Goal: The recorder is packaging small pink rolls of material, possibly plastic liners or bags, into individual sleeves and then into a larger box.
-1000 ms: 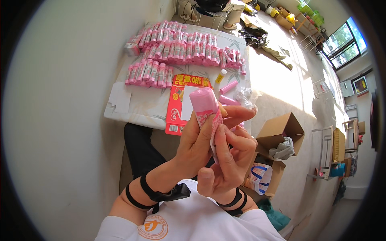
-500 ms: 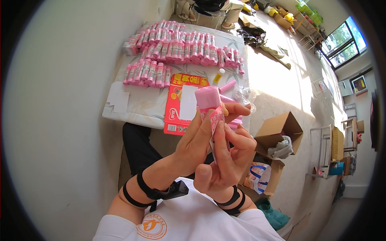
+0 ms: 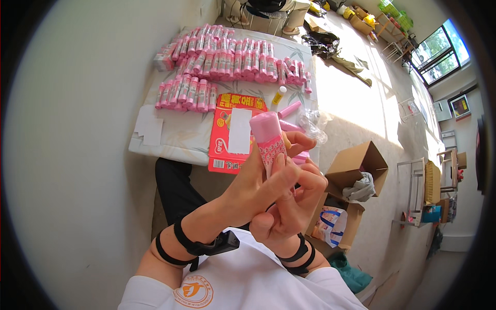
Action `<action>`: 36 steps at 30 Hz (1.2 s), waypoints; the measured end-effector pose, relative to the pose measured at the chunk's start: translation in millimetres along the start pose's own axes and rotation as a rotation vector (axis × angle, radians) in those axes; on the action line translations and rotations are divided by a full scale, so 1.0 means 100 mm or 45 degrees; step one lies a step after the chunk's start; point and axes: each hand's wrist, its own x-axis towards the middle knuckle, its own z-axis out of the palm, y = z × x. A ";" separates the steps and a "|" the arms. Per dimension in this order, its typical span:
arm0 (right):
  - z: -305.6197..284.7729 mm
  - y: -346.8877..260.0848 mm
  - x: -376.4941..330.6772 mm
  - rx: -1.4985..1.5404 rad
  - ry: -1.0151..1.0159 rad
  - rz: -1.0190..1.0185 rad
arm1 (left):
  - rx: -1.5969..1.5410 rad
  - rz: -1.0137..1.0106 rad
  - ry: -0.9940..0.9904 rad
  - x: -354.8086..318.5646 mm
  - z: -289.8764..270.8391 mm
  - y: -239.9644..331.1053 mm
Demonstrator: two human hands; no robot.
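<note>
Head view: left hand [image 3: 256, 188] and right hand [image 3: 292, 206] both grip a pink cylindrical plastic-wrapped roll [image 3: 268, 138], upright, its long axis tilted slightly left at the top.

Lying across the far half of a low table [image 3: 170, 139]: rows of wrapped rolls [image 3: 232, 57], with a shorter row [image 3: 187, 94] sitting just nearer, toward the left. Resting on the near edge, right of middle: a flattened carton [image 3: 227, 142], a paper slip [image 3: 239, 130] lying on it. Lying left of the carton: paper pieces [image 3: 149, 126]. Standing behind the carton: a small bottle [image 3: 279, 96]. Rising in front of the carton, between left hand [image 3: 256, 188] and right hand [image 3: 292, 204]: a single roll [image 3: 268, 138]. Sitting on the floor to the right: an open cardboard box [image 3: 356, 168], cloth [image 3: 360, 187] lying inside.
</note>
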 end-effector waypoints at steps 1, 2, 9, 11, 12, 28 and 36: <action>-0.02 0.03 -0.01 -0.126 -0.031 -0.107 | 0.135 -0.056 -0.038 -0.01 0.02 0.05; -0.03 0.05 -0.02 -0.252 -0.062 -0.215 | 0.131 -0.057 -0.034 -0.01 0.02 0.05; -0.07 0.18 -0.23 -0.134 -0.031 -0.069 | 0.148 -0.097 -0.093 -0.03 0.07 0.01; -0.05 0.20 -0.26 -0.108 0.034 -0.100 | 0.128 -0.088 -0.085 -0.02 0.06 -0.03; -0.06 0.20 -0.26 -0.108 0.029 -0.098 | 0.137 -0.079 -0.102 -0.03 0.05 -0.05; -0.17 0.29 -0.22 -0.065 -0.075 -0.187 | 0.120 -0.203 -0.108 -0.02 0.09 -0.02; -0.17 0.34 -0.32 -0.041 -0.027 -0.164 | 0.095 -0.195 -0.052 -0.01 0.12 -0.06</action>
